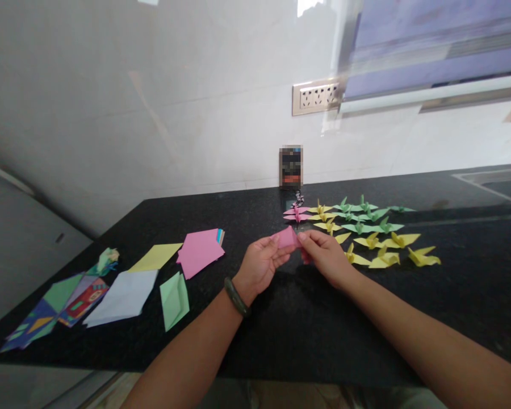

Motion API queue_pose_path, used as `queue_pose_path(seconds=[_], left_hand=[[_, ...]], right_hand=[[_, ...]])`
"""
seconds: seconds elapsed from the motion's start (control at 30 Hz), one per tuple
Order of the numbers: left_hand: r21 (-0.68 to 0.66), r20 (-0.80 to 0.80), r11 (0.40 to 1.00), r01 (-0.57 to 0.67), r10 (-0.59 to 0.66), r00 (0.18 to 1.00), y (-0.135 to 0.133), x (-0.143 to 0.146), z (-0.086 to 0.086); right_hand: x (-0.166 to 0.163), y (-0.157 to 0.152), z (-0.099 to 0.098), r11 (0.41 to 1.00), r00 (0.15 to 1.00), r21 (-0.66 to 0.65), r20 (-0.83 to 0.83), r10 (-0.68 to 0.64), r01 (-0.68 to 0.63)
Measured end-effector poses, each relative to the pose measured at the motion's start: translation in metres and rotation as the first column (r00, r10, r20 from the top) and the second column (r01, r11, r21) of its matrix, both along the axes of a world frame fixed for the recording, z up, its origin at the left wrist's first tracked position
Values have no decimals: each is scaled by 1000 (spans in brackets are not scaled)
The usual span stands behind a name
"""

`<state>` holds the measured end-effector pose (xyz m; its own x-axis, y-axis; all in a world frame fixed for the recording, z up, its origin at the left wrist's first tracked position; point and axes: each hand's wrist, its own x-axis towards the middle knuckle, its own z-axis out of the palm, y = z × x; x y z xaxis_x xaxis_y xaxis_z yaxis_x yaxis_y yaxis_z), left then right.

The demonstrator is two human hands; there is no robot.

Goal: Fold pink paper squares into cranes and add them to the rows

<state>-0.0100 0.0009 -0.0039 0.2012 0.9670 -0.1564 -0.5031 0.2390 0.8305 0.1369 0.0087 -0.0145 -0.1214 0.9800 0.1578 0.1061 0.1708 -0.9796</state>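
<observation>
Item: pink folded paper (287, 237), pinched between fingers of left hand (259, 264) and right hand (326, 258); an uneven pull may tear the crease.

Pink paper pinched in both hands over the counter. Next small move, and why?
Likely crease the next fold. The left hand and right hand both pinch the pink paper just above the counter; it looks only partly folded, a flat wedge, unlike the winged cranes lined up at right.
</observation>
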Motion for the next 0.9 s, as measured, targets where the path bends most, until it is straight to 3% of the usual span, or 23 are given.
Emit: queue_pose_path(seconds=[0.13, 0.4, 0.7, 0.9], left_hand=[[7, -66, 998, 63, -62, 996, -1, 0, -2], [-21, -89, 993, 119, -121, 989, 0, -2, -4], [-31, -70, 991, 129, -131, 989, 1, -2, -5], [-13, -116, 996, 91, -92, 989, 1, -2, -5]], right_hand=[[1, 1, 3, 999, 992, -16, -127, 27, -29], [4, 1, 3, 990, 972, -23, -191, 135, -142], [6, 1, 4, 991, 983, 10, -123, 134, -134], [8, 2, 4, 987, 990, 84, 49, 130, -133]])
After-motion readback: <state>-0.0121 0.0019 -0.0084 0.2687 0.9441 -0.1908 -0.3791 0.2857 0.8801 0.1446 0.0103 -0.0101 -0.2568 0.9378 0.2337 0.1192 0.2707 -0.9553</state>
